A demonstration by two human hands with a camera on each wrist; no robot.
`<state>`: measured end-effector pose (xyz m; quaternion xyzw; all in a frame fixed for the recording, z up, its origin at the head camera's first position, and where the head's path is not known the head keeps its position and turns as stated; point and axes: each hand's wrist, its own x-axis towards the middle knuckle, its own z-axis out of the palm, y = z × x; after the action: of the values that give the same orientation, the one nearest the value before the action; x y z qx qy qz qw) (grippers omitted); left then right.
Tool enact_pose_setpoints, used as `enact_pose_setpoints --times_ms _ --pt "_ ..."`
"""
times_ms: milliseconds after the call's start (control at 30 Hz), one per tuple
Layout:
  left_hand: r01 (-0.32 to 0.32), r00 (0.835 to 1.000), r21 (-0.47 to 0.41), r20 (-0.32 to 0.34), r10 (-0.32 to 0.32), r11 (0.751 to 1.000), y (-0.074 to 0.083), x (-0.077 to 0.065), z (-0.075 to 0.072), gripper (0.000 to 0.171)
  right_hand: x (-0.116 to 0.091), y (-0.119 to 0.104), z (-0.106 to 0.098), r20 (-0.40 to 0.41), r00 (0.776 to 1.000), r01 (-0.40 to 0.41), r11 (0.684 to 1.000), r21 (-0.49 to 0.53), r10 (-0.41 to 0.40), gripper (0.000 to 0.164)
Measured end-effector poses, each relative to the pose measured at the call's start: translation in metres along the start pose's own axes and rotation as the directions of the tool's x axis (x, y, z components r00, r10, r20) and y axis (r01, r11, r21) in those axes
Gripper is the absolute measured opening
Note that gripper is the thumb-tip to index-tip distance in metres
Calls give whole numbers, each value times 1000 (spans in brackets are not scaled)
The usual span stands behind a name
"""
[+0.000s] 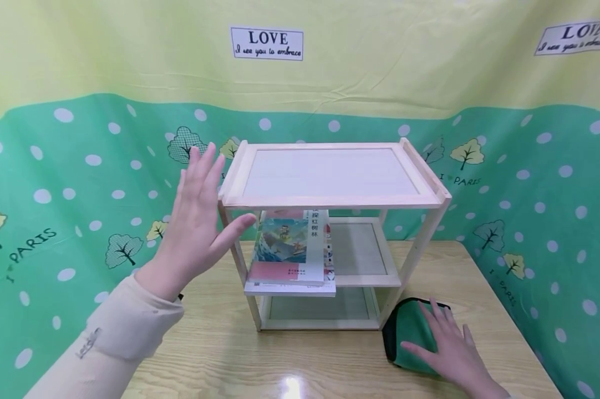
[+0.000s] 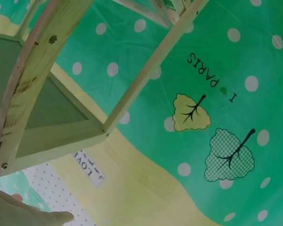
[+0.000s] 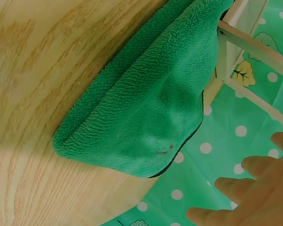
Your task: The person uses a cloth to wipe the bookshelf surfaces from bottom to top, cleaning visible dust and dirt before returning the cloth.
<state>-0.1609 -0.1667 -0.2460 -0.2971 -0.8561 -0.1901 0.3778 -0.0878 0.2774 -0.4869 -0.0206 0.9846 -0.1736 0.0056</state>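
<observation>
A small wooden shelf rack with three tiers stands on the table. My left hand is raised beside its upper left corner, fingers straight and thumb spread, holding nothing. In the left wrist view, that hand shows at the lower left below the rack's frame. Two stacked books lie at the left of the middle tier. At the rack's right foot is a folded green cloth with black edging. Over it my right hand spreads its fingers; in the right wrist view, the fingers are apart from the cloth.
The wood-grain table extends around the rack. Behind and at both sides hangs a green and yellow curtain printed with dots, trees and words. The lower tier sits close to the tabletop.
</observation>
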Motion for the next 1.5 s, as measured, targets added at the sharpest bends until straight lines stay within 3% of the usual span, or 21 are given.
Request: enact_pose_setpoints --times_ms 233,567,800,1000,1133,1267,1400,1500 --pt "15 999 9 42 -16 1000 -3 8 -1 89 4 4 3 24 1000 -19 1000 -3 19 101" --pt "59 985 -45 165 -50 997 -5 13 1 78 9 17 14 86 994 -64 998 10 63 106" --pt "57 987 -67 156 -46 996 -7 13 3 74 11 21 20 88 994 -63 998 12 62 107" --pt "56 991 -135 127 -39 989 -10 13 5 68 17 21 25 78 995 -57 998 4 57 108" --pt "31 997 -172 77 -18 985 -13 8 11 71 20 21 31 86 995 -58 998 -1 58 108" --pt "-52 997 -201 -62 40 978 -16 4 24 69 21 22 36 112 991 -70 998 8 68 110" --pt "-120 975 -223 -210 72 967 -17 4 40 59 21 24 41 142 986 -100 994 48 93 111" --pt "-148 958 -211 -275 86 966 -18 4 50 55 22 25 43 160 981 -121 990 79 107 111"
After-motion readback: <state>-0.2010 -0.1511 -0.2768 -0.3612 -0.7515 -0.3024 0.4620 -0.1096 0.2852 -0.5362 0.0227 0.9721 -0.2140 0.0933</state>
